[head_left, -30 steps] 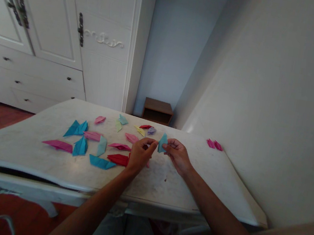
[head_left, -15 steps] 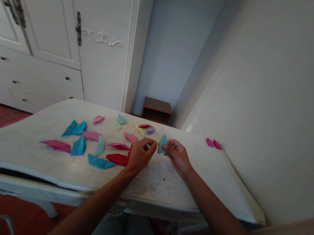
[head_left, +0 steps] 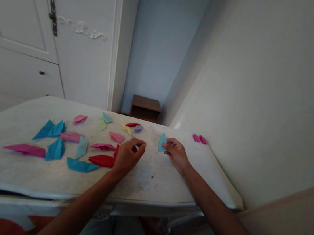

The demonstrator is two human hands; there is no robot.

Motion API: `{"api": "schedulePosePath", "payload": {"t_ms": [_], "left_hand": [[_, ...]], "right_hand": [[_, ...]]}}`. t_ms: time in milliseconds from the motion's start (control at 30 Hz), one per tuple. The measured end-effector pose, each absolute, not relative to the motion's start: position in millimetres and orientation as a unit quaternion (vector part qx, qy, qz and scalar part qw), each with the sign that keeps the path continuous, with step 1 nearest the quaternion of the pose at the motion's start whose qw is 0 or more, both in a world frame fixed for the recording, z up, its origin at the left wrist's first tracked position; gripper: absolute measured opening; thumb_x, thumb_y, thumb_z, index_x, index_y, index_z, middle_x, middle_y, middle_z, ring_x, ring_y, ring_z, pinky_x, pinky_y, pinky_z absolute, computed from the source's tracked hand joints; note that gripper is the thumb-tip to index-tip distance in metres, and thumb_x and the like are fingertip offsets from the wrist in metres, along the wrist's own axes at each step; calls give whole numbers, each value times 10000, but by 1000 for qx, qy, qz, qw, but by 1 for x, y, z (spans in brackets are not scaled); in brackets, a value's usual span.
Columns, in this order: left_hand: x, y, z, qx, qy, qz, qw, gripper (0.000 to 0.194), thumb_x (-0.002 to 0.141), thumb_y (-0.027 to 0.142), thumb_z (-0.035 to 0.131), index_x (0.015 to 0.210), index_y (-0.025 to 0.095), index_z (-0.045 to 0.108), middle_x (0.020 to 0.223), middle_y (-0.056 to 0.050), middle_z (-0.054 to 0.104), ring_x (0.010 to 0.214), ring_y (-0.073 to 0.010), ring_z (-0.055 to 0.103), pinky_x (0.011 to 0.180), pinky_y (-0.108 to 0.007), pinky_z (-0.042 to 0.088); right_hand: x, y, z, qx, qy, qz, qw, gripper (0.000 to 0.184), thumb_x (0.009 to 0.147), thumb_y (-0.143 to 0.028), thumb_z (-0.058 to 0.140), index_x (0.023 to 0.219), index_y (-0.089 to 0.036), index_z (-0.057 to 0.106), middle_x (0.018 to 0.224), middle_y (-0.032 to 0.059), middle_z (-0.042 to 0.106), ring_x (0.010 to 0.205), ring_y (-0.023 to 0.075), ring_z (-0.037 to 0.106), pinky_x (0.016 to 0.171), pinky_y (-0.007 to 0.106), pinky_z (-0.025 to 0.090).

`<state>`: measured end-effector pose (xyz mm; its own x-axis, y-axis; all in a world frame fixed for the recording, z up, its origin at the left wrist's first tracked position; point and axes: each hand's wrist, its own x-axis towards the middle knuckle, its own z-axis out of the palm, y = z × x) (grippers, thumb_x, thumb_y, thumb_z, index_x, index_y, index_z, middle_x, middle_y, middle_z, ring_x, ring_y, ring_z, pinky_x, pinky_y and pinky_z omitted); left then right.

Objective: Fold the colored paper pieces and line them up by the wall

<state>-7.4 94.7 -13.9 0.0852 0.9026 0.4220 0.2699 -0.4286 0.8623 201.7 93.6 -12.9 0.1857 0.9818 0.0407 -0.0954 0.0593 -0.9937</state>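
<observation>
A small light-blue folded paper piece (head_left: pixel 162 142) is pinched between the thumb and fingers of my right hand (head_left: pixel 176 154), held up over the table. To its left and apart from it is my left hand (head_left: pixel 129 154), its thumb and index fingertips together and nothing visible in them. Beside and partly behind the left hand lie red folded papers (head_left: pixel 103 160). Further left are a dark pink one (head_left: pixel 103 146), a pale blue one (head_left: pixel 82 148) and a blue boat-like one (head_left: pixel 81 166).
Several more folded papers lie on the white table (head_left: pixel 44 177), including blue ones (head_left: pixel 55 150), a magenta one (head_left: pixel 25 149) and a pink one (head_left: pixel 116 137). Two magenta pieces (head_left: pixel 199 138) lie near the right wall. A white wardrobe (head_left: pixel 84 65) and a brown box-like shelf (head_left: pixel 145 107) stand beyond.
My left hand has moved left, away from the light-blue paper, which stays in my right hand. The view has turned to the right, so the table and papers appear further left.
</observation>
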Motion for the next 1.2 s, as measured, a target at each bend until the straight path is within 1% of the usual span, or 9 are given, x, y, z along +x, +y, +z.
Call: {"api": "schedulePosePath", "payload": {"t_ms": [167,333,533,667,767,867,933,1100,1200], "left_hand": [[-8,94,-14,706,428,500,261,252,816,380,540,783,176,684,647,-13,648,512,-125,536,498,-230,396],[-7,91,-15,755,403,476,204,241,845,354,516,795,185,681,687,-11,657,535,-122,544,540,-235,410],[-3,85,-23,846,339,379,158,256,905,300,451,842,192,675,785,-17,663,562,-107,558,577,-233,413],[0,84,-27,881,312,318,158,249,916,262,439,865,200,675,815,-12,662,577,-103,584,582,-231,408],[0,84,-27,890,309,297,156,245,915,241,437,878,201,676,828,-17,665,607,-113,603,591,-234,414],[-1,82,-25,895,309,286,145,235,914,230,439,878,202,669,829,-19,665,638,-127,614,593,-237,415],[-1,79,-24,902,299,278,142,235,916,218,436,863,204,664,822,-18,661,645,-130,614,593,-238,413],[3,66,-27,920,265,261,126,258,931,202,410,861,202,658,806,-28,659,665,-139,622,589,-239,410],[7,61,-29,932,251,236,112,238,916,179,432,865,204,662,802,-30,662,689,-156,635,601,-250,420]], "right_hand": [[255,111,-13,-563,-429,399,583,424,486,-385,862,809,-187,672,747,-9,687,626,109,603,543,215,454],[318,134,-12,-633,-414,313,575,364,519,-363,847,723,-169,616,639,-35,642,530,96,563,507,222,454],[364,166,-11,-731,-429,197,493,218,791,-276,723,709,-143,571,618,-52,596,514,84,552,542,235,479],[371,180,-11,-787,-458,102,400,122,770,-187,717,720,-156,610,733,1,659,726,145,636,720,297,498],[368,181,-11,-812,-476,32,335,18,773,-168,681,770,-174,664,910,94,690,965,245,635,856,366,460],[361,174,-13,-812,-507,-24,287,153,860,-195,569,939,-162,696,1116,175,641,1120,309,572,950,423,407],[356,167,-17,-792,-552,-44,258,222,886,-194,525,1025,-162,695,1194,180,611,1186,307,529,1013,418,365],[351,153,-30,-704,-687,-23,181,247,919,-217,507,1054,-180,711,1206,96,655,1179,214,546,1063,333,349],[353,152,-37,-679,-715,-20,163,307,962,-231,437,1140,-166,678,1260,109,640,1218,205,534,1080,348,345]]}}
